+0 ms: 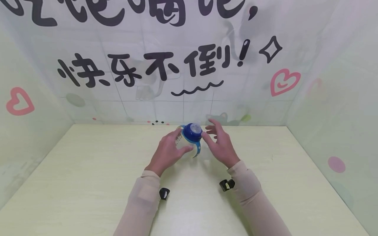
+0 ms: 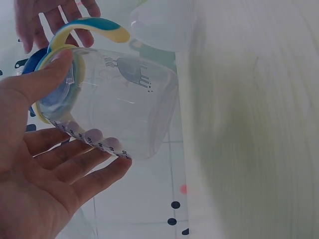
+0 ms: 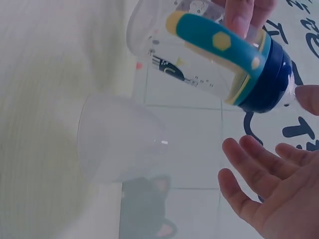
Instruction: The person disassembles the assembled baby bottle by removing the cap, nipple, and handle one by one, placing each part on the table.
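A clear baby bottle [image 1: 192, 132] with a dark blue collar, a clear teat and blue-and-yellow handles tilts above the table. My left hand [image 1: 167, 151] grips it from the left, thumb and fingers around its upper body. Small printed figures and a measuring scale show on the bottle's wall [image 2: 127, 102] in the left wrist view. Beside the teat, my right hand [image 1: 220, 144] holds nothing in its palm, fingers spread and loosely bent. Its thumb tip lies right at the teat in the right wrist view. A translucent dome-shaped cap [image 3: 119, 139] stands on the table, close to the bottle.
The pale wooden tabletop [image 1: 97, 183] ends at a back wall sheet [image 1: 165, 111] printed with black characters and a faint grid. Side walls with pink hearts [image 1: 20, 101] enclose it left and right. A black wrist device [image 1: 226, 185] sits by each sleeve.
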Demonstrator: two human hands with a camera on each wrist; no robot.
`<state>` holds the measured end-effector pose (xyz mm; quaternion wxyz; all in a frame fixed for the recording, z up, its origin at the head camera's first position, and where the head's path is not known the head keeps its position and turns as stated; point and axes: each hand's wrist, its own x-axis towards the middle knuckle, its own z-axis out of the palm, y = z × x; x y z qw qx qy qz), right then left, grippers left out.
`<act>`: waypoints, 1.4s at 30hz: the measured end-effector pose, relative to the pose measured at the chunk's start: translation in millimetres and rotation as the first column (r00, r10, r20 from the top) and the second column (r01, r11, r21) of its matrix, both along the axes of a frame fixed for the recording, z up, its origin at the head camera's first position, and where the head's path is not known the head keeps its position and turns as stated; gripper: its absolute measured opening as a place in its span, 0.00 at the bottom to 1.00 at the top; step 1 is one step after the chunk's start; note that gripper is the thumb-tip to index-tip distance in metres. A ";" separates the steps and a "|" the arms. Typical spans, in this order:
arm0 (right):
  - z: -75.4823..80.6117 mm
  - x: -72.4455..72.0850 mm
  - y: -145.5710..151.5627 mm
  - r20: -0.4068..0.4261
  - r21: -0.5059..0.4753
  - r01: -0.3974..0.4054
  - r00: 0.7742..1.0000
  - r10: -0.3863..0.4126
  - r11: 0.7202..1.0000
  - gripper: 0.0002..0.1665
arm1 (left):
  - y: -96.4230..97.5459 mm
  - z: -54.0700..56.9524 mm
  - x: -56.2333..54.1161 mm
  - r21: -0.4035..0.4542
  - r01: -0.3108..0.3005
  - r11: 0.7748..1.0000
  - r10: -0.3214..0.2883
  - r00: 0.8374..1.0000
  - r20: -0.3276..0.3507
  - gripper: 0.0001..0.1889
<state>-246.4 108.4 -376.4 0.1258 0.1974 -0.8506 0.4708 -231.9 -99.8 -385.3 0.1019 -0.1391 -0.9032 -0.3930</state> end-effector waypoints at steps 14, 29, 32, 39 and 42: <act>0.5 9.5 -19.3 -0.023 -0.046 0.109 0.994 -0.110 0.993 0.41 | 4.5 -1.1 2.4 -0.047 -0.008 0.999 0.008 1.000 -0.007 0.41; 2.1 11.4 -21.1 -0.045 -0.044 0.128 0.990 -0.130 0.991 0.42 | 7.7 2.0 4.4 -0.059 0.009 0.998 -0.011 1.000 -0.026 0.39; 2.0 11.4 -21.4 -0.053 -0.046 0.118 0.991 -0.120 0.992 0.41 | 7.5 2.3 4.8 -0.066 0.012 0.998 -0.014 0.999 -0.030 0.39; 1.5 11.6 -21.9 -0.060 -0.040 0.108 0.992 -0.110 0.993 0.38 | 7.5 2.6 4.7 -0.080 0.014 0.997 -0.016 0.999 -0.030 0.40; 2.4 12.6 -22.0 -0.060 -0.032 0.099 0.993 -0.101 0.995 0.33 | 7.9 2.4 4.4 -0.080 0.017 0.997 -0.020 0.999 -0.029 0.39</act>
